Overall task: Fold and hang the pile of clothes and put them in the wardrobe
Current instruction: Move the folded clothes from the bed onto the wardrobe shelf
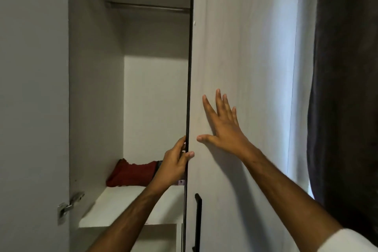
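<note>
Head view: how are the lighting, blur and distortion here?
Head view: dim and soft throughout; daylight brightens the wardrobe's white back panel; the open right hand casts a shadow on the pale wood-grain door; wide-angle bowing curves the door's dark edge.

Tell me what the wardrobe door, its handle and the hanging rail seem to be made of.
Wardrobe door: probably laminated board, matt, with a pale wood-grain print and dark edge band. Handle: slim black bar, likely painted metal, though plastic is possible. Hanging rail: looks like metal; it is grey with a dull sheen.
</note>
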Available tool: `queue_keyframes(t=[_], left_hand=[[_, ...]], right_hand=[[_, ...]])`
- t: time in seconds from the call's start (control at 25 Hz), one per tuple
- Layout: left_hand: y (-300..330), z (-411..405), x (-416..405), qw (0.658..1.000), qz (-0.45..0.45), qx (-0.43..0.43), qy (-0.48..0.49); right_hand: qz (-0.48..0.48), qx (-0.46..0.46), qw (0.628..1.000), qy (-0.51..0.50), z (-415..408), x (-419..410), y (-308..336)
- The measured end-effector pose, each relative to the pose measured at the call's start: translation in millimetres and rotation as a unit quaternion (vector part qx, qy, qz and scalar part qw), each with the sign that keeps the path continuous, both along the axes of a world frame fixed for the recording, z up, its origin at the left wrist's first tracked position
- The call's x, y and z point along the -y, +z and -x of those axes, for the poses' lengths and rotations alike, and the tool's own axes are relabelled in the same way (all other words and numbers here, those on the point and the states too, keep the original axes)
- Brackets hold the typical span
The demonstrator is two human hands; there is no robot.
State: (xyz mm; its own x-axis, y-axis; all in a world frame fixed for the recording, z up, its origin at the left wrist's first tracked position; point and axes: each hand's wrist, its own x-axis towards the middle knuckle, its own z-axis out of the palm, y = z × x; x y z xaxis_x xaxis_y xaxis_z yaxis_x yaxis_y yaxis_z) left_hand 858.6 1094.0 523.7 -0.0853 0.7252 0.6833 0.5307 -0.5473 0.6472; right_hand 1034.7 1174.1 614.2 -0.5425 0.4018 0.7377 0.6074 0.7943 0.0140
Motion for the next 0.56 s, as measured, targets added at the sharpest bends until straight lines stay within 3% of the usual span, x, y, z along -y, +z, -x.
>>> queue_keyframes(t=[0.32, 0.56], left_hand=[[3.6, 45.9, -71.8, 0.998, 0.044, 0.028, 0.018], [2.1, 58.8, -94.1, 0.999, 0.036, 0.016, 0.001]], right_hand=[[-0.017, 0.054, 0.987, -0.151, 51.0, -47.1, -2.2], [-0.023, 0.053, 0.986, -0.159, 55.4, -63.0, -3.9]])
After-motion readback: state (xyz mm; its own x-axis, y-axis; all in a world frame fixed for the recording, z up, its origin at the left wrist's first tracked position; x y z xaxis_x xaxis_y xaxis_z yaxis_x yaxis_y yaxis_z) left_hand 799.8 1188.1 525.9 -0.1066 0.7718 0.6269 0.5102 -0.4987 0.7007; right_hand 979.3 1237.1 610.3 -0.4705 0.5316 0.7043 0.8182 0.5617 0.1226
